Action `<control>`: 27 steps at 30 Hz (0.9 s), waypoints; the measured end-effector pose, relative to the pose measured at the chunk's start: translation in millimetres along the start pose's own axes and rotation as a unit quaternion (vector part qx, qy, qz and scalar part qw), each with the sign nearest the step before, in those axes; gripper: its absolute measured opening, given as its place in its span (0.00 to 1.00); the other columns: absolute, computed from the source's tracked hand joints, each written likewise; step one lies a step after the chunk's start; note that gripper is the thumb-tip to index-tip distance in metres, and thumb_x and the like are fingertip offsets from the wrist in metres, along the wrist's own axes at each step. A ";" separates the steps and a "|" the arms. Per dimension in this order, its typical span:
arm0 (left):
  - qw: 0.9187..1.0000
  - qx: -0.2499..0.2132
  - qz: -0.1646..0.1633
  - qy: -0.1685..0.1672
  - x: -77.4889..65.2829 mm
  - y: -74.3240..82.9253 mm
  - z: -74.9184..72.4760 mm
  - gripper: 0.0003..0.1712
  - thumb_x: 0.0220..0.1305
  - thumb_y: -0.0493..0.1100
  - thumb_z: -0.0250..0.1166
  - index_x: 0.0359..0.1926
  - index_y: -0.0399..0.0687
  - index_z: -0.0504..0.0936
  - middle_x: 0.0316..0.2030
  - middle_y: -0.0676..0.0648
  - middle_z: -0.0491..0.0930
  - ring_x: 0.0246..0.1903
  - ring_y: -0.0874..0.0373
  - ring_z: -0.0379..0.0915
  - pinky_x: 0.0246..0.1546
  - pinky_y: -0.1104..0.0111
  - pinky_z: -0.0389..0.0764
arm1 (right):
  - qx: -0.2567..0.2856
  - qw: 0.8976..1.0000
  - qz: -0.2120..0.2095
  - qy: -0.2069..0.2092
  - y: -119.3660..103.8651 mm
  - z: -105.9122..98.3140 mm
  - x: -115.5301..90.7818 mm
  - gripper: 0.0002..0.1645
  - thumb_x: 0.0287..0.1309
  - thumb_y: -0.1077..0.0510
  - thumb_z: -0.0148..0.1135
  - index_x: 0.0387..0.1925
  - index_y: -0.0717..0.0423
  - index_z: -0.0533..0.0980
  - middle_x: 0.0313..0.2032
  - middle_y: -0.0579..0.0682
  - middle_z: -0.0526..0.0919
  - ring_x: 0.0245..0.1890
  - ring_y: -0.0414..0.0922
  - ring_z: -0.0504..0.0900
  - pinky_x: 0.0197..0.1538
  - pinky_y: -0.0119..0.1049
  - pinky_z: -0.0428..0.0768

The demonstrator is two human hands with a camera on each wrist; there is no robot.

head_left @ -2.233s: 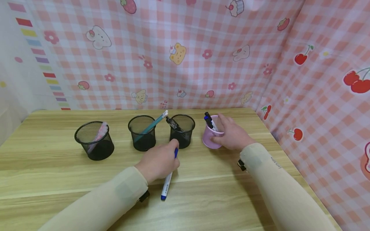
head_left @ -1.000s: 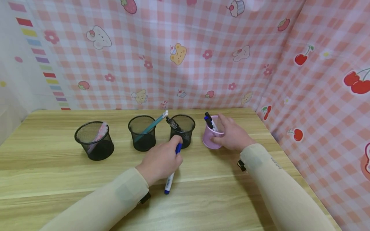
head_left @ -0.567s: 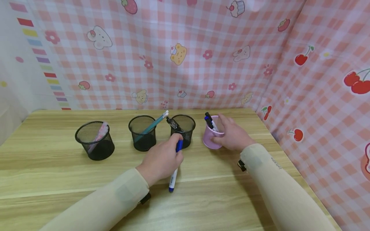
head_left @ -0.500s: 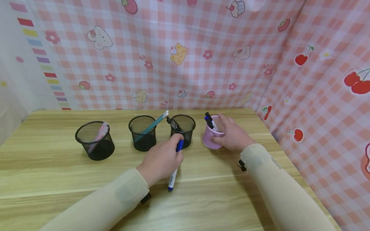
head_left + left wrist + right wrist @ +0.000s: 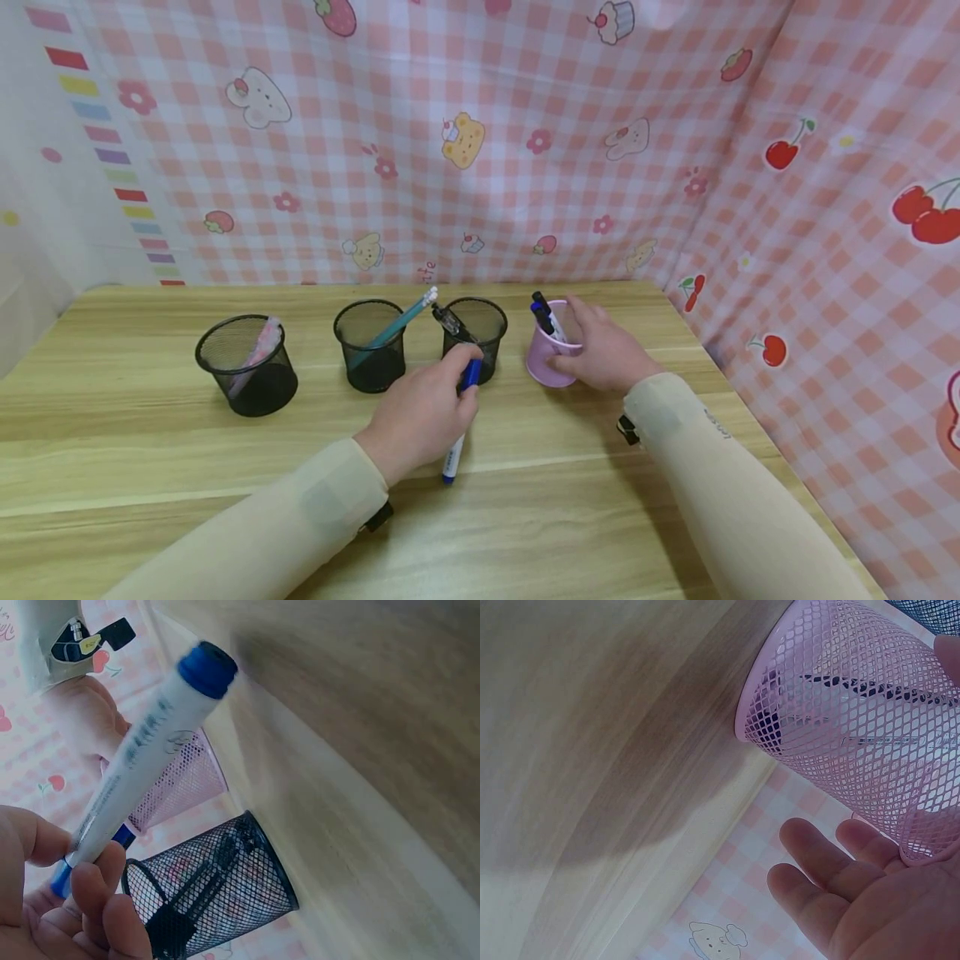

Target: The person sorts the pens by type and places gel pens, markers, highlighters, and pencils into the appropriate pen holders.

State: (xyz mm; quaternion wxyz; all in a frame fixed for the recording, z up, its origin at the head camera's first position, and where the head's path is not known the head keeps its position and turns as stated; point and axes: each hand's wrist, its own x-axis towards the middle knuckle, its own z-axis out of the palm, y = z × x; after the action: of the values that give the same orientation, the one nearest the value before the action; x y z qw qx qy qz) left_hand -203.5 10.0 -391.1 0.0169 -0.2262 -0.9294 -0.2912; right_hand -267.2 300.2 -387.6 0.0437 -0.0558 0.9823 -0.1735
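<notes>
In the head view my left hand (image 5: 412, 421) is at mid-table, in front of the third black mesh pen holder (image 5: 490, 354). It pinches a white marker (image 5: 453, 462) near its blue cap; the blue tail end points down toward me. The left wrist view shows thumb and fingertips around that whiteboard marker (image 5: 142, 757), which slants above the table. My right hand (image 5: 611, 354) grips the pink mesh pen holder (image 5: 543, 362) at its rim, thumb on the near side. Two markers (image 5: 543, 318), one black-capped and one blue-capped, lean inside it. Other right fingers (image 5: 810, 855) extend beside the holder.
A black clear-barrelled pen (image 5: 452, 322) leans in the third black holder. Left of it, another black holder (image 5: 375, 375) has a teal pencil (image 5: 405, 322). Furthest left, a black holder (image 5: 261, 396) contains a pink pen (image 5: 264, 342). Checked cloth (image 5: 525, 192) hangs behind the table.
My left hand has shifted slightly to the right and away from me with the marker, whose tail end has moved up and right. The right hand stays on the pink holder.
</notes>
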 end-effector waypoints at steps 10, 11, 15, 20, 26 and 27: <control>0.999 -0.026 0.017 0.035 -2.7 5.3 -1.9 0.24 0.77 0.50 0.63 0.69 0.57 0.71 0.39 0.54 0.86 0.26 0.62 0.76 0.27 0.69 0.77 | -0.002 1.000 0.001 0.001 1.0 0.7 0.3 0.67 0.60 0.38 0.73 0.86 0.52 0.42 0.78 0.68 0.58 0.69 0.68 0.74 0.72 0.67 0.71; 0.999 -0.033 0.018 0.038 -3.1 6.0 -2.3 0.24 0.77 0.51 0.63 0.69 0.57 0.70 0.40 0.54 0.86 0.26 0.62 0.76 0.28 0.69 0.77 | -0.002 1.000 0.002 0.001 1.1 0.8 0.3 0.67 0.60 0.38 0.73 0.86 0.51 0.42 0.78 0.68 0.58 0.69 0.68 0.74 0.72 0.67 0.71; 0.996 -0.058 0.027 0.055 -4.9 8.6 -4.0 0.24 0.77 0.50 0.64 0.68 0.54 0.69 0.36 0.55 0.84 0.23 0.63 0.73 0.24 0.70 0.75 | -0.002 1.000 0.001 0.003 1.3 1.4 0.6 0.67 0.60 0.38 0.73 0.86 0.51 0.43 0.78 0.68 0.58 0.68 0.68 0.75 0.71 0.67 0.72; 0.991 -0.082 0.052 0.087 -6.9 9.5 -3.8 0.24 0.76 0.47 0.65 0.65 0.49 0.68 0.35 0.54 0.83 0.22 0.65 0.72 0.21 0.72 0.73 | -0.002 1.000 -0.003 0.006 1.9 1.8 1.2 0.67 0.60 0.38 0.73 0.86 0.52 0.43 0.77 0.69 0.59 0.69 0.68 0.74 0.72 0.67 0.71; 0.982 -0.117 0.075 0.131 -7.0 9.7 -3.3 0.21 0.76 0.45 0.65 0.62 0.45 0.69 0.34 0.53 0.82 0.22 0.63 0.69 0.19 0.71 0.71 | 0.000 1.000 -0.004 0.007 1.3 1.5 0.6 0.67 0.59 0.38 0.73 0.85 0.53 0.44 0.78 0.69 0.59 0.69 0.69 0.74 0.72 0.67 0.71; 0.980 -0.122 0.078 0.139 -6.8 9.9 -3.4 0.21 0.76 0.45 0.65 0.62 0.45 0.69 0.33 0.53 0.81 0.22 0.62 0.68 0.19 0.71 0.71 | 0.000 1.000 -0.004 0.008 1.1 1.4 0.4 0.67 0.59 0.38 0.73 0.85 0.53 0.44 0.77 0.69 0.59 0.69 0.69 0.74 0.72 0.67 0.71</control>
State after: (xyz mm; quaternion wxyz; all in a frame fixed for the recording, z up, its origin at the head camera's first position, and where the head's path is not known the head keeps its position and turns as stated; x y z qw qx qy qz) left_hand -193.4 12.6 -384.1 0.1409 -0.2561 -0.8547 -0.4290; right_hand -267.5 300.7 -389.3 0.0355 -0.0587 0.9822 -0.1746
